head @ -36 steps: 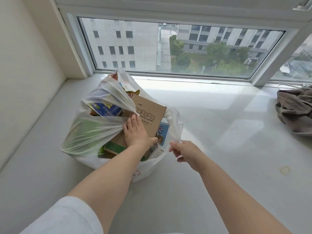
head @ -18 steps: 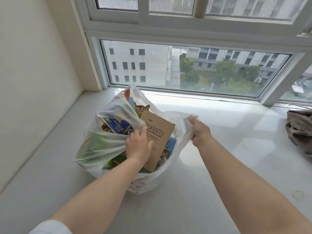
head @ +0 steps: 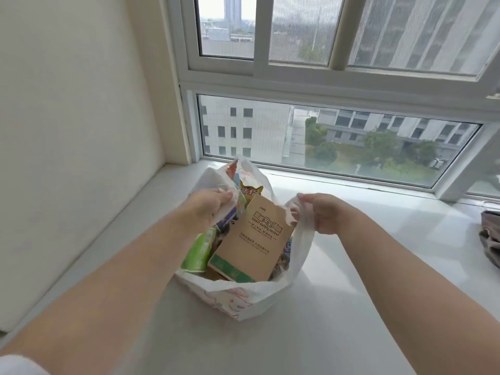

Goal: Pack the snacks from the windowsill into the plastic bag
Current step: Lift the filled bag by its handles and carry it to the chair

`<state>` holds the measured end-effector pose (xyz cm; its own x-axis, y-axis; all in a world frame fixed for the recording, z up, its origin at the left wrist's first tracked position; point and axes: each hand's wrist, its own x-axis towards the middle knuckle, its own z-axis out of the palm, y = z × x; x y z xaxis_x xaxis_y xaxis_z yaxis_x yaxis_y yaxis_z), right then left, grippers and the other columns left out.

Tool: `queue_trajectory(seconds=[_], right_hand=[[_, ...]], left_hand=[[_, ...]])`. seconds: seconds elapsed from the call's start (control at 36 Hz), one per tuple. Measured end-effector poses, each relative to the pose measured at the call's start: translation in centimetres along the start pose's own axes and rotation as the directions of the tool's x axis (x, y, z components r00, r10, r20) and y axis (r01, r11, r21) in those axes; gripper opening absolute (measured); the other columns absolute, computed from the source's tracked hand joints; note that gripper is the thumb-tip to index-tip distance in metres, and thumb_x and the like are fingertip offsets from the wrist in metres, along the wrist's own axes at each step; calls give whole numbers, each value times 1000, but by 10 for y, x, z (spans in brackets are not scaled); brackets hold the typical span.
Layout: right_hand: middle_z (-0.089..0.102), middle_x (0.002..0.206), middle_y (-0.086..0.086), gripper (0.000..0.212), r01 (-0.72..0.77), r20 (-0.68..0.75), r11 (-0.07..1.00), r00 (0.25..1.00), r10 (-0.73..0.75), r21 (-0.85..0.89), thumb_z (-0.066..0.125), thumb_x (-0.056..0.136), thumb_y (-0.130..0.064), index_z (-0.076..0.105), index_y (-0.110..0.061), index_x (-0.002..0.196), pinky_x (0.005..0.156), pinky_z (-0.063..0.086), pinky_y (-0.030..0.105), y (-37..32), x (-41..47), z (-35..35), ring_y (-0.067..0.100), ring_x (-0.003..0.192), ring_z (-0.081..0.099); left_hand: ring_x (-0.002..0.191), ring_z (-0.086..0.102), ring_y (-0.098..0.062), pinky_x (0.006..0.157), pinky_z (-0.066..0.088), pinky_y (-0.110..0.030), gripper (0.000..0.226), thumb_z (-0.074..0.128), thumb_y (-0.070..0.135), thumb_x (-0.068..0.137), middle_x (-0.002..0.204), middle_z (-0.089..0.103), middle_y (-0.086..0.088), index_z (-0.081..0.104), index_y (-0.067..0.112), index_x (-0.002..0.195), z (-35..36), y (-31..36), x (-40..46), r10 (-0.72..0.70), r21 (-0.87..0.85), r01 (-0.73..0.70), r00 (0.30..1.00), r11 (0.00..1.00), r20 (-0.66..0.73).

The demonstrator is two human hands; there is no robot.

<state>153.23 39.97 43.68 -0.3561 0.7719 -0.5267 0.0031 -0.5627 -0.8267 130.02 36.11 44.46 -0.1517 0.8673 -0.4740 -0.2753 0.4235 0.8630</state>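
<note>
A white plastic bag (head: 232, 299) stands on the white windowsill (head: 378, 293), full of packets. A brown cardboard box (head: 254, 239) leans in its mouth, with a green packet (head: 200, 250) to its left and colourful snack packs (head: 250, 191) behind. My left hand (head: 209, 205) is closed on the bag's left handle. My right hand (head: 322, 211) grips the right handle, and the bag's mouth is held apart between them.
A wall (head: 67, 131) closes off the sill on the left and the window (head: 324, 136) runs along the back. A crumpled grey-brown cloth (head: 491, 236) lies at the right edge of the sill.
My left hand left the box and took the bag's left handle. My right hand kept its hold on the right handle. The view tilted up, so the bag sits lower in frame.
</note>
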Motion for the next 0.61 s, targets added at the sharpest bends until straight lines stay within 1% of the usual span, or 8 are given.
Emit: queue_trajectory(seconds=[0.06, 0.14, 0.19, 0.31, 0.39, 0.44, 0.53, 0.61], right_hand=[[59, 61, 7, 32, -7, -36, 997, 999, 4, -74, 41, 101, -18, 59, -1, 81, 61, 55, 30, -7, -7, 3, 15, 48, 60], [60, 69, 9, 18, 151, -244, 980, 953, -179, -129, 48, 96, -5, 60, -1, 83, 45, 50, 21, -26, -14, 15, 12, 46, 61], [59, 72, 10, 20, 293, -344, 943, 879, -330, -155, 53, 93, -4, 59, -3, 74, 50, 49, 25, -40, -19, 20, 15, 55, 61], [61, 71, 8, 23, 573, -431, 813, 711, -556, -102, 55, 95, -13, 60, -8, 73, 59, 53, 30, -76, -37, 21, 20, 61, 64], [61, 71, 2, 27, 608, -375, 734, 632, -678, -304, 60, 92, -19, 62, -15, 66, 68, 48, 30, -102, -48, 47, 20, 70, 59], [60, 71, 2, 22, 621, -273, 672, 619, -736, -403, 60, 92, -21, 65, -15, 71, 62, 47, 27, -111, -51, 73, 16, 64, 55], [57, 69, 0, 9, 604, -146, 611, 639, -755, -512, 60, 92, -17, 66, -16, 85, 38, 40, 13, -107, -53, 99, 11, 55, 50], [59, 80, 4, 15, 611, -84, 618, 674, -734, -495, 59, 93, -15, 69, -5, 99, 34, 37, 11, -93, -55, 112, 9, 58, 49]], left_hand=[[61, 62, -9, 42, 48, -13, 22, 54, 6, 94, 78, 61, -8, 58, -4, 113, -5, 25, -12, 44, 76, -45, 999, 996, 20], [48, 58, -7, 49, 46, -21, 21, 46, 15, 99, 64, 61, -2, 63, 6, 90, -8, 68, -31, 132, 171, -133, 991, 976, 17], [51, 49, -6, 57, 41, -22, 29, 44, 16, 100, 55, 56, 4, 61, 12, 77, -16, 93, -44, 242, 151, -234, 970, 960, -36], [52, 48, -1, 47, 41, -17, 33, 42, 10, 98, 46, 54, 14, 58, 19, 71, -51, 123, -58, 441, 29, -445, 875, 895, -200], [55, 55, -2, 46, 44, -13, 36, 48, 4, 91, 47, 60, 15, 63, 23, 66, -64, 124, -65, 584, 210, -547, 729, 810, -356], [64, 59, -12, 58, 50, -20, 30, 54, 6, 88, 53, 64, 12, 69, 21, 67, -66, 112, -70, 653, 328, -565, 659, 757, -372], [74, 60, -17, 73, 50, -29, 17, 60, 20, 90, 72, 67, 4, 75, 16, 84, -76, 81, -88, 757, 477, -592, 566, 649, -328], [80, 64, -14, 77, 51, -28, 20, 63, 23, 90, 75, 70, 8, 72, 27, 72, -87, 63, -107, 795, 519, -607, 521, 601, -312]])
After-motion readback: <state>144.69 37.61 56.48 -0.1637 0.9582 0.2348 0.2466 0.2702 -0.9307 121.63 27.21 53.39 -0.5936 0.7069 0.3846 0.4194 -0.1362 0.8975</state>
